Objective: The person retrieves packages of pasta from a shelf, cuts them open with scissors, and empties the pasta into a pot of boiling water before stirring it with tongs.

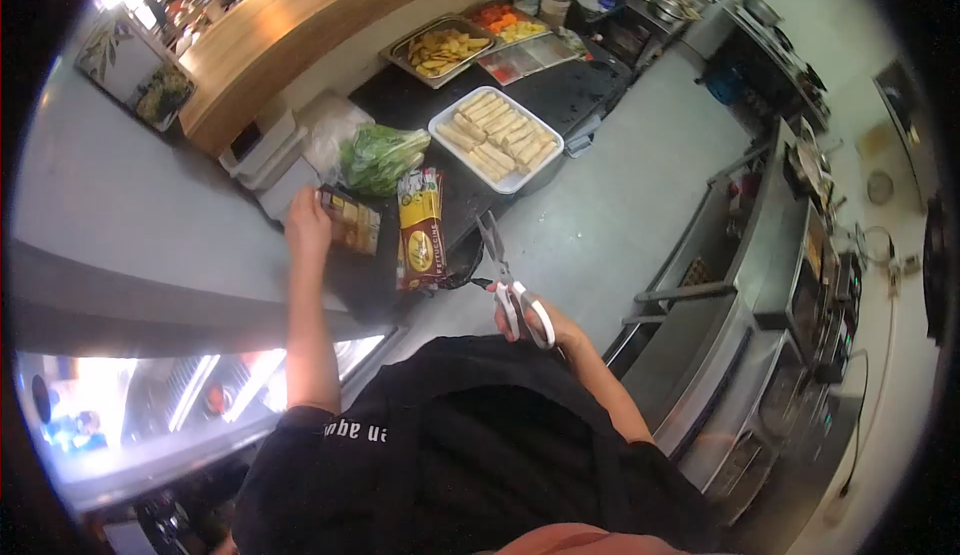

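My right hand (513, 321) grips a pair of scissors (497, 251) by white handles, blades pointing up and away from me and slightly parted. On the dark counter, my left hand (308, 223) has its fingers closed at the left end of a brown packet (353, 225) with pale contents visible; its exact kind is unclear. Right of that packet lies a yellow and brown fettuccine bag (421, 230). Behind both sits a bunch of leafy greens (380, 158), partly in a clear plastic bag (330, 127).
A white tray of pale rolls (500, 138) stands near the counter's right edge. Farther back are a metal pan of potato pieces (440, 52) and chopped vegetables (510, 25). White containers (265, 150) stand at left. Steel kitchen units (730, 325) line the right side.
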Available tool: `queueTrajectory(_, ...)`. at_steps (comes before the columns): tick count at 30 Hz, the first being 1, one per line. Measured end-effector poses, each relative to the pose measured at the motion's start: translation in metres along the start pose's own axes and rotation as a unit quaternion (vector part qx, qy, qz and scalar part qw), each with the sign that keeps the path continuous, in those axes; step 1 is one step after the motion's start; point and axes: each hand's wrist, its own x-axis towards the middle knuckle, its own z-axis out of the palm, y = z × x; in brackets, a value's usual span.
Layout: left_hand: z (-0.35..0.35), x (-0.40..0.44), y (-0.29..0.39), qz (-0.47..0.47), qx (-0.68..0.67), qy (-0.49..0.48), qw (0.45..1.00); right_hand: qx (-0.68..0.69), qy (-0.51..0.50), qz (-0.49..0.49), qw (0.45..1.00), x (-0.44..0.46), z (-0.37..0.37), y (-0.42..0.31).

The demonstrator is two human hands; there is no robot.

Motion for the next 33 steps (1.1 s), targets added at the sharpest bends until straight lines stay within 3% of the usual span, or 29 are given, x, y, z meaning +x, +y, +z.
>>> queueTrajectory(3, -0.012, 0.013, 0.028, -0.026, 0.075, -0.072, 0.994, -0.084, -0.042, 0.089, 0.992, 0.020, -0.063, -0.027)
queueTrajectory(6, 0.004, 0.007, 0.023, -0.028, 0.093, -0.030, 0.995, -0.170, -0.066, 0.140, 0.973, 0.040, -0.123, -0.055)
queueTrajectory(9, 0.009, 0.010, 0.024, -0.093, 0.134, -0.026, 0.986, -0.283, -0.101, 0.100, 0.949, 0.071, -0.189, -0.060)
queueTrajectory(10, 0.010, 0.009, 0.025, -0.104, 0.141, -0.025, 0.984, -0.296, -0.085, 0.160, 0.938, 0.081, -0.206, -0.062)
queueTrajectory(12, 0.009, 0.005, 0.028, -0.110, 0.121, -0.030, 0.986, -0.285, -0.056, 0.274, 0.917, 0.101, -0.214, -0.079)
queueTrajectory(16, 0.008, -0.006, 0.041, -0.119, 0.110, -0.009, 0.987, -0.328, -0.059, 0.312, 0.890, 0.146, -0.217, -0.023)
queueTrajectory(19, 0.007, -0.012, 0.046, -0.076, 0.083, -0.013, 0.994, -0.453, -0.075, 0.269, 0.847, 0.191, -0.200, 0.024)
queueTrajectory(20, 0.006, -0.014, 0.043, -0.089, 0.088, -0.004, 0.992, -0.454, -0.055, 0.278, 0.845, 0.202, -0.185, 0.024)
queueTrajectory(22, 0.007, -0.013, 0.037, -0.140, 0.058, -0.021, 0.988, -0.529, -0.058, 0.180, 0.827, 0.227, -0.179, 0.055)
queueTrajectory(23, 0.004, -0.013, 0.034, -0.186, 0.029, -0.045, 0.981, -0.593, 0.056, 0.183, 0.782, 0.236, -0.176, 0.079)
queueTrajectory(24, 0.003, -0.013, 0.038, -0.175, -0.031, -0.018, 0.984, -0.591, 0.033, 0.232, 0.772, 0.232, -0.162, 0.046)
queueTrajectory(26, 0.005, -0.019, 0.013, -0.157, -0.050, -0.046, 0.985, -0.594, 0.037, 0.239, 0.767, 0.245, -0.161, 0.055)
queueTrajectory(27, 0.006, -0.021, 0.005, -0.155, -0.049, -0.054, 0.985, -0.613, 0.049, 0.197, 0.764, 0.250, -0.165, 0.066)
queueTrajectory(29, 0.003, -0.022, 0.002, -0.141, -0.043, -0.058, 0.987, -0.546, -0.003, 0.275, 0.791, 0.253, -0.161, 0.035)
queueTrajectory(30, -0.002, -0.016, 0.006, -0.136, -0.027, -0.061, 0.988, -0.545, 0.007, 0.277, 0.791, 0.255, -0.165, 0.037)
queueTrajectory(32, -0.016, -0.005, 0.021, -0.138, -0.008, -0.067, 0.988, -0.376, 0.077, 0.325, 0.865, 0.256, -0.173, 0.042)
queueTrajectory(33, -0.018, -0.001, 0.027, -0.146, 0.016, -0.067, 0.987, -0.375, 0.087, 0.325, 0.864, 0.252, -0.179, 0.043)
